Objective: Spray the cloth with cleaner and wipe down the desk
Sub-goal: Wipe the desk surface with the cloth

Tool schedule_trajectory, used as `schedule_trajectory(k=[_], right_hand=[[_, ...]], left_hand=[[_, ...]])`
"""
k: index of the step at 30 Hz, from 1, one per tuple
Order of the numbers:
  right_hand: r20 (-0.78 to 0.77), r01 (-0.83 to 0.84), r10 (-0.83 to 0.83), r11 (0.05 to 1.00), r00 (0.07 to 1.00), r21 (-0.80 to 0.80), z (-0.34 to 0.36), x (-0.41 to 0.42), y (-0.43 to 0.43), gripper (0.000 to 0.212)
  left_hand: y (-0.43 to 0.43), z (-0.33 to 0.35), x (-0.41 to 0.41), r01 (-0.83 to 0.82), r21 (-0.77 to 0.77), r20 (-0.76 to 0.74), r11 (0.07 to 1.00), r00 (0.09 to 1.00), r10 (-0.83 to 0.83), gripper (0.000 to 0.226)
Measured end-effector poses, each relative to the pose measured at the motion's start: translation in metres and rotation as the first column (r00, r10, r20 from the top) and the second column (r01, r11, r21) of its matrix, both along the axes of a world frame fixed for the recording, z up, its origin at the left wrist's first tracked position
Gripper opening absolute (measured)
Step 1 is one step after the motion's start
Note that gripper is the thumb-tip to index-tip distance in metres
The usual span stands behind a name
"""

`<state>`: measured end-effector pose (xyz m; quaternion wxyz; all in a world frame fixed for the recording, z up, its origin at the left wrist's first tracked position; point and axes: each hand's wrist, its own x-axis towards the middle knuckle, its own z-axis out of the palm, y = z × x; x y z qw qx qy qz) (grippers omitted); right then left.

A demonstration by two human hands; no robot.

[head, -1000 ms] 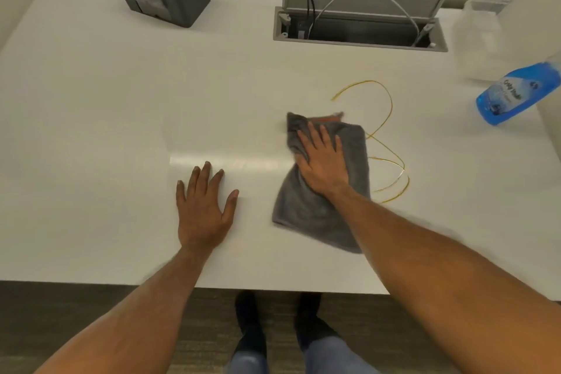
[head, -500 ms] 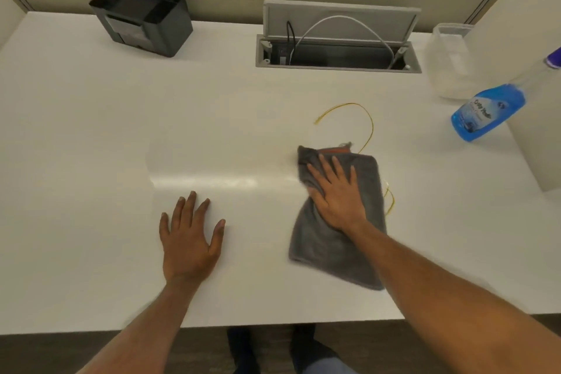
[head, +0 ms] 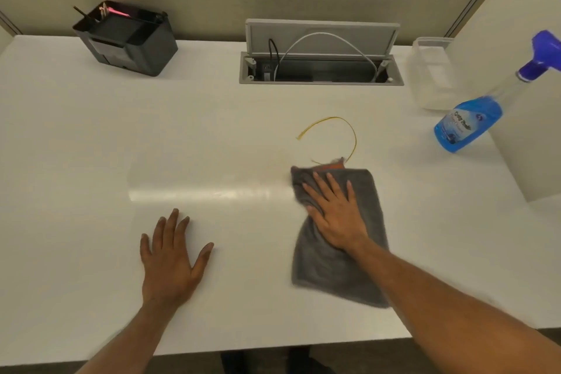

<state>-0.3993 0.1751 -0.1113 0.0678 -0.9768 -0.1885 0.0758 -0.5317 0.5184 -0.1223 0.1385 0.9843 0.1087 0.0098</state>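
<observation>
Both hands lie flat on the white surface (head: 76, 161), fingers spread and gripping nothing. The left hand (head: 170, 261) rests palm down on bare surface near the front edge, well apart from the right hand (head: 335, 215), which presses palm down on the upper part of the grey cloth (head: 340, 270). The cloth lies right of centre, its lower edge blurred, and a thin yellow wire (head: 337, 124) curls out from under its far edge. The blue spray bottle (head: 467, 124) stands at the right, near a clear plastic container (head: 431, 76). At the back sit a black organizer (head: 127, 39) and an open cable hatch (head: 321, 67) with cords inside.
</observation>
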Motion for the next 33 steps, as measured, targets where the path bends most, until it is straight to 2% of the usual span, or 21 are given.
schedule_trajectory(k=[4,8,10,13,18,22,25,29,33], right_hand=[[-0.001,-0.063,0.063,0.997,0.998,0.043,-0.006,0.009,0.038,0.054],[0.022,-0.225,0.225,0.973,0.974,0.042,-0.013,-0.037,0.009,0.053],[0.034,-0.179,0.179,0.984,0.983,0.017,-0.016,-0.045,-0.024,0.053],[0.02,-0.011,0.012,0.999,1.0,-0.036,-0.011,-0.025,-0.052,0.053],[-0.005,0.062,-0.062,0.998,0.998,-0.005,-0.005,0.037,-0.013,0.058],[0.018,-0.098,0.098,0.994,0.995,0.054,-0.006,0.034,0.021,0.055],[0.071,-0.235,0.228,0.967,0.971,0.097,-0.012,0.001,-0.011,0.051],[0.048,-0.092,0.091,0.996,0.995,0.011,-0.011,0.002,-0.068,0.052],[0.017,0.015,-0.016,0.999,1.0,0.036,-0.003,0.049,-0.043,0.056]], left_hand=[[-0.01,0.007,0.024,0.214,0.046,-0.012,0.976,0.977,-0.213,0.085],[-0.042,0.015,0.076,0.24,-0.01,0.009,0.971,0.971,-0.239,0.084],[-0.057,0.014,0.097,0.268,-0.01,0.013,0.963,0.963,-0.268,0.083],[-0.069,0.005,0.11,0.228,-0.048,0.022,0.972,0.974,-0.228,0.081],[-0.071,-0.006,0.109,0.194,-0.016,0.068,0.981,0.979,-0.192,0.074],[-0.071,-0.004,0.11,0.195,-0.004,0.055,0.981,0.979,-0.194,0.069],[-0.072,-0.001,0.11,0.184,-0.007,0.06,0.983,0.981,-0.183,0.067],[-0.073,-0.001,0.109,0.179,-0.014,0.061,0.984,0.982,-0.178,0.066],[-0.074,0.001,0.11,0.178,-0.014,0.071,0.984,0.982,-0.176,0.066]])
